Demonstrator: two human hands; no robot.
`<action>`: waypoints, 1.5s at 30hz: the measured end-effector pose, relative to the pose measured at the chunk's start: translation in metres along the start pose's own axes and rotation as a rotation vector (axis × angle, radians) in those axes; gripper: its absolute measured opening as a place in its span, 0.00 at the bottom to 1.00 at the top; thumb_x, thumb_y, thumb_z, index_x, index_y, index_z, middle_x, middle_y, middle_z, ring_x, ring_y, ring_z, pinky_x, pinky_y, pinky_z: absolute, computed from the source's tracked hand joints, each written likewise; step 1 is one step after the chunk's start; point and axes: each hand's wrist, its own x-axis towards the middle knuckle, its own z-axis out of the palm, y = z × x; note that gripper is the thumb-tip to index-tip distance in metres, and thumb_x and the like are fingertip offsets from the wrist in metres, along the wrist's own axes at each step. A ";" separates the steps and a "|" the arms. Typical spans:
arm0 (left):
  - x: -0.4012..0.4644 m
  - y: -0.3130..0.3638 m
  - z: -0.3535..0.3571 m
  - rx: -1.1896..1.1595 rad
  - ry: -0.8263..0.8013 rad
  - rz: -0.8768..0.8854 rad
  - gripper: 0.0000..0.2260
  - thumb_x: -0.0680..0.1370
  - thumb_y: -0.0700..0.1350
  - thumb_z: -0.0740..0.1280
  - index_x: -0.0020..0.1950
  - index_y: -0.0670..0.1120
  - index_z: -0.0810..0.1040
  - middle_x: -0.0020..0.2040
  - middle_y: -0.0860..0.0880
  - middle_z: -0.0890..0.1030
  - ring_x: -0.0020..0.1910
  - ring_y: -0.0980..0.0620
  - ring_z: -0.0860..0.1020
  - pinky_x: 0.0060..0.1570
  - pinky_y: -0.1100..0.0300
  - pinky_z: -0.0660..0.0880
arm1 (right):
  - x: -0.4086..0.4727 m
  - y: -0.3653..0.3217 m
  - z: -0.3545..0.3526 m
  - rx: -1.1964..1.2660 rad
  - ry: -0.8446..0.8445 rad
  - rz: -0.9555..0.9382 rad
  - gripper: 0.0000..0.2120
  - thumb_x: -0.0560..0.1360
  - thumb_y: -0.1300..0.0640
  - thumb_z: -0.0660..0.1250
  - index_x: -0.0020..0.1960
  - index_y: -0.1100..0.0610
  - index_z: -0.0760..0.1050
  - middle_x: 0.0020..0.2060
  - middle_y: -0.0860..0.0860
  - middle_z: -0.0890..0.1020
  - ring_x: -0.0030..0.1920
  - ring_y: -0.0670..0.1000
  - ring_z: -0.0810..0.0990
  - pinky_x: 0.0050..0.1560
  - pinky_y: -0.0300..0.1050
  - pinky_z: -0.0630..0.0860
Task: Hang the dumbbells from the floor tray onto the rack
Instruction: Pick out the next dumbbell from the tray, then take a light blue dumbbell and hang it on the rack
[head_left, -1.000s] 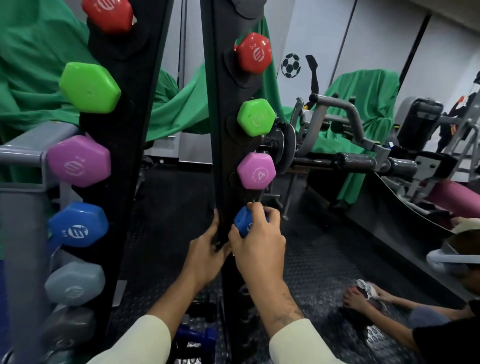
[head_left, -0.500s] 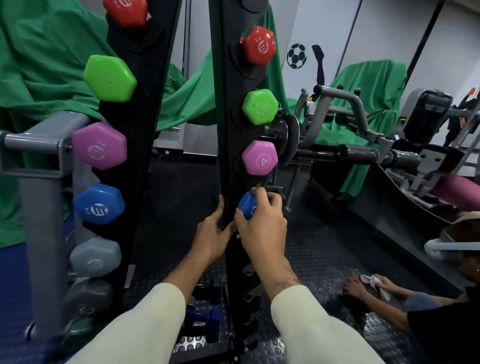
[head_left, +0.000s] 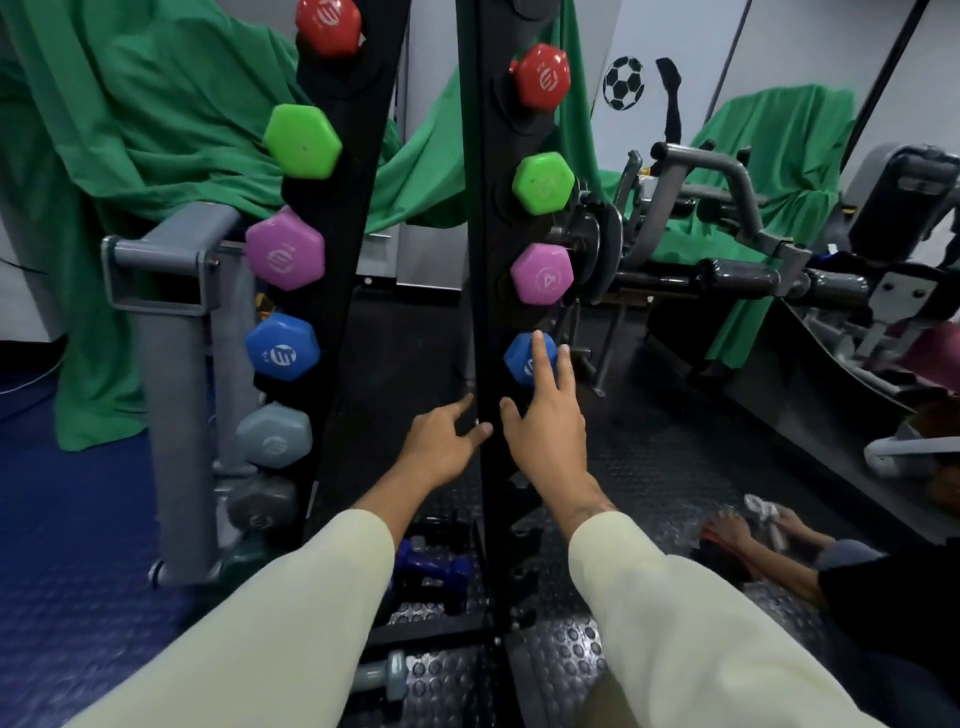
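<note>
A black dumbbell rack (head_left: 480, 208) stands in front of me with two uprights. Red, green, pink and blue dumbbells hang across them. The blue dumbbell (head_left: 522, 358) sits in its slot on the right upright. My right hand (head_left: 545, 426) is open just below it, with two straight fingertips over the blue end. My left hand (head_left: 441, 441) is open beside the upright, fingers loose, holding nothing. In the floor tray (head_left: 431, 618) lie a dark blue dumbbell (head_left: 434, 566) and a black one (head_left: 441, 527). A grey dumbbell (head_left: 379, 675) lies at the tray's front.
A grey metal frame (head_left: 171, 364) stands left of the rack, green cloth (head_left: 130, 130) behind it. Gym machines (head_left: 727, 260) fill the right side. A person sits on the studded floor at lower right, a hand (head_left: 727, 535) near a cloth.
My right hand has let go of the blue dumbbell, which now hangs in the rack, and its fingers have straightened. My left hand has come off the upright and dropped slightly.
</note>
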 end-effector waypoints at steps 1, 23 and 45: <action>-0.008 -0.009 0.001 -0.006 -0.012 -0.022 0.32 0.80 0.61 0.69 0.82 0.54 0.65 0.77 0.45 0.72 0.76 0.46 0.71 0.71 0.54 0.70 | -0.008 0.002 0.004 0.012 -0.013 0.004 0.43 0.81 0.54 0.69 0.84 0.37 0.45 0.85 0.51 0.45 0.66 0.57 0.79 0.55 0.50 0.74; -0.110 -0.204 0.065 0.170 -0.194 -0.410 0.26 0.80 0.57 0.71 0.76 0.49 0.74 0.68 0.44 0.81 0.67 0.44 0.78 0.64 0.56 0.74 | -0.165 0.112 0.178 -0.351 -0.554 -0.081 0.29 0.80 0.52 0.66 0.79 0.54 0.63 0.77 0.57 0.65 0.68 0.62 0.76 0.62 0.56 0.79; -0.037 -0.384 0.196 0.200 -0.239 -0.605 0.28 0.82 0.55 0.68 0.81 0.51 0.67 0.76 0.43 0.71 0.75 0.42 0.69 0.73 0.48 0.69 | -0.163 0.249 0.364 -0.474 -0.834 -0.024 0.29 0.77 0.53 0.71 0.75 0.54 0.65 0.70 0.55 0.70 0.67 0.60 0.74 0.61 0.57 0.80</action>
